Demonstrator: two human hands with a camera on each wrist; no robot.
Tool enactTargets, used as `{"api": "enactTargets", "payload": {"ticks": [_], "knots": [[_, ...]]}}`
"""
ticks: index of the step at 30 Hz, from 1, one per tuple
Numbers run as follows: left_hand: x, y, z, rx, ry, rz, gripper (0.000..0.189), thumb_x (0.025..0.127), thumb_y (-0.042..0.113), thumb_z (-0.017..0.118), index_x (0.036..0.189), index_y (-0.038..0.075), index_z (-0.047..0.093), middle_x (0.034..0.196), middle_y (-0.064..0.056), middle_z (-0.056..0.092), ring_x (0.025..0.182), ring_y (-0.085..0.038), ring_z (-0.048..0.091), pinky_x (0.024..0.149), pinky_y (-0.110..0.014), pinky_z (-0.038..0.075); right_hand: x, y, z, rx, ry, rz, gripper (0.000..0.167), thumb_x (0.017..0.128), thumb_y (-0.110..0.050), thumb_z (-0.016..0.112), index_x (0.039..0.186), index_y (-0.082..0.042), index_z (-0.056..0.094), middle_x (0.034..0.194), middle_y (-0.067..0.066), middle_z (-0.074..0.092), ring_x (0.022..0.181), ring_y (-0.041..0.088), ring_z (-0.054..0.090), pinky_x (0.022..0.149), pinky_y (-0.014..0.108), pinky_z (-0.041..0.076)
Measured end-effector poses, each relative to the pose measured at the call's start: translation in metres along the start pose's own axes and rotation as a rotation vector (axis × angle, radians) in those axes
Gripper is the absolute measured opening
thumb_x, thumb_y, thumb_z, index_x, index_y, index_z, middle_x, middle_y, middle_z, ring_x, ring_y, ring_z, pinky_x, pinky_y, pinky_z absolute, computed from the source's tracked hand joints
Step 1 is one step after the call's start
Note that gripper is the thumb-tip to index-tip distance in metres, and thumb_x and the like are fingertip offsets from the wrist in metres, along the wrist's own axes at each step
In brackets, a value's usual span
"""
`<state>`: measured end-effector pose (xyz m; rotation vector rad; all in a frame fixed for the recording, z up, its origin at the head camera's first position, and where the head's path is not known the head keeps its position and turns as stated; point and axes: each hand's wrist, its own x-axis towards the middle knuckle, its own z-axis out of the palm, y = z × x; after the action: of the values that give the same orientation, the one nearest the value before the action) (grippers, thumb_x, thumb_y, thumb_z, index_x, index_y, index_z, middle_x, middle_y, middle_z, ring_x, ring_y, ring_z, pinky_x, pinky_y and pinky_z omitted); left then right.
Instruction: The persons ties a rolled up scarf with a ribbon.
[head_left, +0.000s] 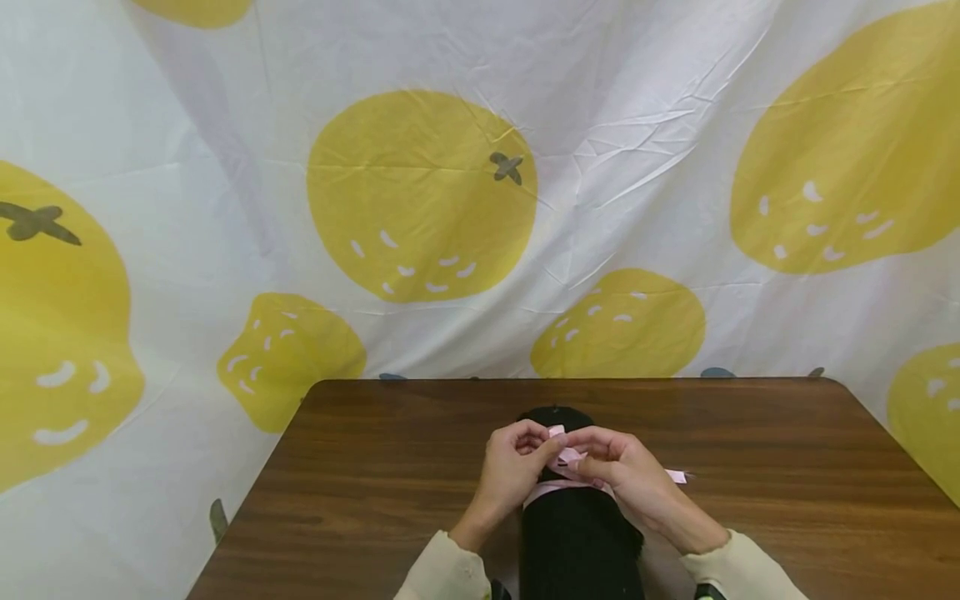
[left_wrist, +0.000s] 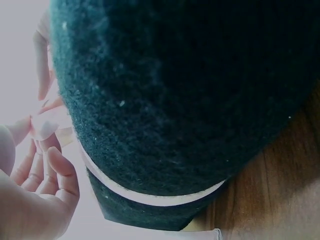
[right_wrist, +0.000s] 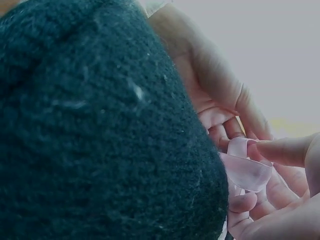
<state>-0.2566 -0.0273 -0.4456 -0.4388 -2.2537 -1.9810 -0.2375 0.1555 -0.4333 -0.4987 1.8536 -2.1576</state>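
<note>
A dark, fuzzy knitted bundle (head_left: 581,542) lies lengthwise on the table, its kind not clear. Round it runs a pink ribbon (left_wrist: 155,199), a narrow band across the knit. Over the bundle's far part, my left hand (head_left: 512,468) pinches ribbon between thumb and fingers. Close against it on the right, my right hand (head_left: 633,482) pinches a ribbon loop (right_wrist: 247,172). The fingertips of both hands meet at the ribbon, partly hiding where its strands cross. In the left wrist view the knit fills most of the picture, and the left hand (left_wrist: 42,205) shows at the lower left.
The brown wooden table (head_left: 360,500) stretches out on both sides of the bundle. A loose pink ribbon end (head_left: 677,477) sticks out to the right of the right hand. Behind the table hangs a white cloth (head_left: 600,100) printed with yellow fruit.
</note>
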Motion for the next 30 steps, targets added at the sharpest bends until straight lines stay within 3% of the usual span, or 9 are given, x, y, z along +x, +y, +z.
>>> {"api": "enactTargets", "payload": {"ticks": [10,15,19,24,30], "knots": [[-0.0006,0.0020,-0.0019,0.025,-0.024,0.010,0.019,0.088,0.020,0.075,0.084,0.003,0.070,0.077,-0.010,0.068,0.065,-0.004,0.057,0.061,-0.017,0.048,0.0014,0.0004,0.0022,-0.084,0.018,-0.018,0.037,0.091,-0.002,0.068,0.121,0.014,0.055,0.102,0.003,0.071,0.093,0.013,0.068,0.082,0.028,0.056],[-0.0009,0.0044,-0.0022,-0.032,-0.059,-0.010,0.023,0.090,0.019,0.074,0.082,-0.002,0.068,0.074,-0.014,0.068,0.063,-0.003,0.057,0.058,-0.016,0.046,0.0020,0.0010,0.0034,-0.174,0.026,-0.104,0.036,0.090,0.003,0.066,0.121,0.013,0.051,0.102,0.008,0.069,0.089,0.012,0.068,0.076,0.027,0.057],[-0.0016,0.0039,-0.0025,-0.053,-0.089,-0.003,0.023,0.091,0.017,0.072,0.083,-0.004,0.066,0.074,-0.022,0.069,0.062,-0.003,0.059,0.058,-0.017,0.047,0.0025,0.0026,0.0050,-0.319,0.065,-0.193,0.037,0.086,0.007,0.067,0.119,0.006,0.051,0.096,0.014,0.067,0.080,0.010,0.063,0.067,0.023,0.053],[-0.0016,0.0041,-0.0023,-0.045,-0.113,0.008,0.021,0.092,0.016,0.071,0.085,-0.004,0.067,0.078,-0.023,0.071,0.064,-0.004,0.063,0.063,-0.021,0.054,0.0028,0.0037,0.0065,-0.461,0.115,-0.289,0.040,0.085,0.010,0.068,0.121,-0.001,0.054,0.088,0.012,0.066,0.070,0.008,0.058,0.059,0.024,0.049],[-0.0010,0.0046,-0.0020,-0.035,-0.130,-0.001,0.021,0.093,0.017,0.070,0.085,-0.003,0.068,0.080,-0.020,0.073,0.067,-0.007,0.067,0.066,-0.022,0.055,0.0027,0.0049,0.0084,-0.552,0.137,-0.344,0.034,0.089,0.005,0.066,0.122,-0.001,0.062,0.090,0.008,0.065,0.069,0.005,0.056,0.059,0.023,0.050]]}}
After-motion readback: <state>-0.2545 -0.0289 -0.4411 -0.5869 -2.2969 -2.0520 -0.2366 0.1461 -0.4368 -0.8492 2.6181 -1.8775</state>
